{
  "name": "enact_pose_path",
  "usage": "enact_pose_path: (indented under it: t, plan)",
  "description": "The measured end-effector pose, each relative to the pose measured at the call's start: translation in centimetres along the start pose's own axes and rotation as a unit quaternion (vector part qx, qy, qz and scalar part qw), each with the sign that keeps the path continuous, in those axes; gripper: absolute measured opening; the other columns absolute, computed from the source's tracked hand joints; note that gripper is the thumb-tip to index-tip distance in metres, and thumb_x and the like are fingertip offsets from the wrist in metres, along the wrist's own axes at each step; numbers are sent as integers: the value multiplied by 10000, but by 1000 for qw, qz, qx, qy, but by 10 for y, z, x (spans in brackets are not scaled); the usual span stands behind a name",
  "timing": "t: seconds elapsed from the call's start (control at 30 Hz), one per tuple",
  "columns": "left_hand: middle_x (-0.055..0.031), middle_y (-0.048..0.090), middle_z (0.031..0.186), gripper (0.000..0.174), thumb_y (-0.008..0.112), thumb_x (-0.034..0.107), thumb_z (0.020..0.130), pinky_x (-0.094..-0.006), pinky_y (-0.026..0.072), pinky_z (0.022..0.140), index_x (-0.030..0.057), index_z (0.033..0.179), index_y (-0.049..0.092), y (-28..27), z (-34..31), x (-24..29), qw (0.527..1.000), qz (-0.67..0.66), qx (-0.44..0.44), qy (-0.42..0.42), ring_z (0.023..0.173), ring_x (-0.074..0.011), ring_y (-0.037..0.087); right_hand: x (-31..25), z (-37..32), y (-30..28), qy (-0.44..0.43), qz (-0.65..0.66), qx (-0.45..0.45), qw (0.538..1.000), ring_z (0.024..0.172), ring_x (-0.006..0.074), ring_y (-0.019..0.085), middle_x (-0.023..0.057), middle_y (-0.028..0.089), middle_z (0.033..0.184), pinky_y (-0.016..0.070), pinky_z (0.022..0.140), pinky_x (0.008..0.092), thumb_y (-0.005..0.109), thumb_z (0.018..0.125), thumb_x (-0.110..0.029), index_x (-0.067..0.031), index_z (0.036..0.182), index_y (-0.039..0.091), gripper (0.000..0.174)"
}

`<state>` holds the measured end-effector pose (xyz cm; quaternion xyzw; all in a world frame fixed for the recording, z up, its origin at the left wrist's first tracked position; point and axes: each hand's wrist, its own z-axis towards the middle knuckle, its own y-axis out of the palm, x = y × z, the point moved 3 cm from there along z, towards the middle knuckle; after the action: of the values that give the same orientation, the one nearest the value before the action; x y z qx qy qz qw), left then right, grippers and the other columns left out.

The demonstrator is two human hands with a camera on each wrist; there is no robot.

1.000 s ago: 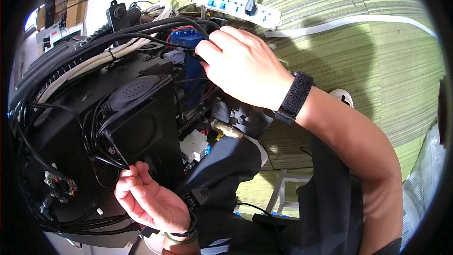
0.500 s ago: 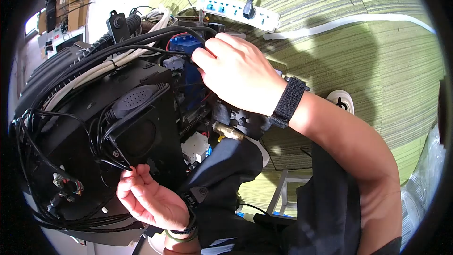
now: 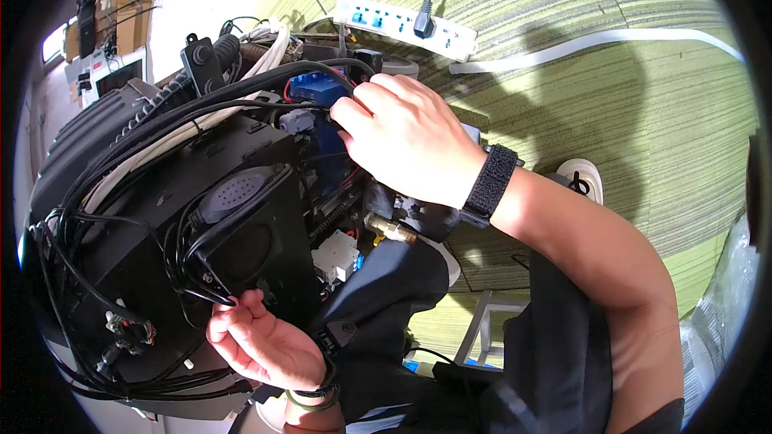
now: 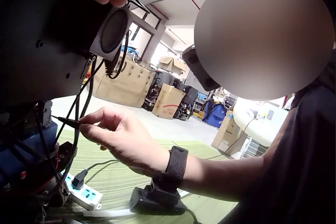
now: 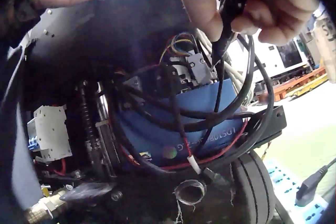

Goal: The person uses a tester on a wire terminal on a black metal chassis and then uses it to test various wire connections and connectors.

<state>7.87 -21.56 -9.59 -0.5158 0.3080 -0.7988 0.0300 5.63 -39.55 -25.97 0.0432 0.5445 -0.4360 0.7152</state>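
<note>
My right hand (image 3: 418, 141) is over the far end of a black machine housing (image 3: 233, 145), close to a blue box (image 5: 202, 95) crossed by black cables. Between its thumb and fingers it pinches a slim black pointed tool (image 4: 65, 122), whose tip points toward the grey connector (image 5: 199, 68) on that box in the right wrist view. My left hand (image 3: 267, 350) is at the near side of the housing, fingertips pinching thin black cables (image 3: 211, 296). These lead to a coiled bundle beside a grey oval piece with small holes (image 3: 235, 195).
A white power strip (image 3: 406, 28) with one black plug lies on the green carpet, near a white cable cover strip (image 3: 579, 44). A white breaker (image 5: 51, 129) and a brass fitting (image 3: 390, 227) sit low in the machine. Thick cables (image 3: 169, 124) run along its top.
The head view has shifted a little, so the machine and both hands appear slightly lower. Both hands keep their grip, with the right hand staying by the blue box.
</note>
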Motion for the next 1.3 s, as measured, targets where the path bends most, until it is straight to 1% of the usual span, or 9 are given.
enact_pose_path:
  t: [0.23,0.3,0.43,0.5,0.67,0.83,1.3]
  plan:
    - [-93,540,1106,259,450,191,947,-328,411,890,16,1136,467,2,2,0,1000,-4,-11,3,974,-182,522,4,0,2,1,12,-3,1000,773,228,555,78,535,732,445,722,362,504,772,-130,-54,798,521,82]
    - [-93,539,1104,258,450,192,947,-330,410,889,16,1134,467,1,2,0,1000,-2,-8,2,974,-182,519,4,-1,3,-3,8,8,1000,772,221,552,70,532,731,420,728,355,496,782,-127,-61,799,520,72]
    - [-90,539,1100,251,448,186,948,-333,410,889,15,1130,469,2,2,0,1000,-3,-4,2,955,-179,518,3,-6,2,-10,-1,22,1000,765,205,548,53,526,724,400,728,344,497,786,-124,-66,800,519,64]
    - [-89,540,1098,247,448,183,948,-334,412,889,15,1128,470,3,3,0,1000,1,-5,3,946,-177,520,2,-9,0,-12,9,43,999,754,194,541,41,518,715,387,731,339,503,787,-123,-68,796,518,58]
    - [-87,547,1071,234,451,178,947,-336,421,878,16,1114,480,7,5,2,1000,-11,-11,13,911,-166,521,1,-10,-1,-23,12,65,998,749,187,533,36,511,701,385,749,344,521,770,-126,-72,791,527,57]
    - [-82,553,1057,231,455,180,946,-332,429,866,16,1107,486,10,7,1,1000,3,-8,28,890,-159,521,-2,-12,-1,-29,20,84,996,733,190,548,31,516,690,382,773,357,540,750,-132,-75,785,533,67]
    - [-82,559,1054,228,462,173,943,-326,441,859,16,1106,490,8,7,0,1000,3,1,29,880,-152,525,0,-10,2,-29,21,87,996,728,181,555,20,532,695,373,776,356,546,759,-144,-79,807,548,81]
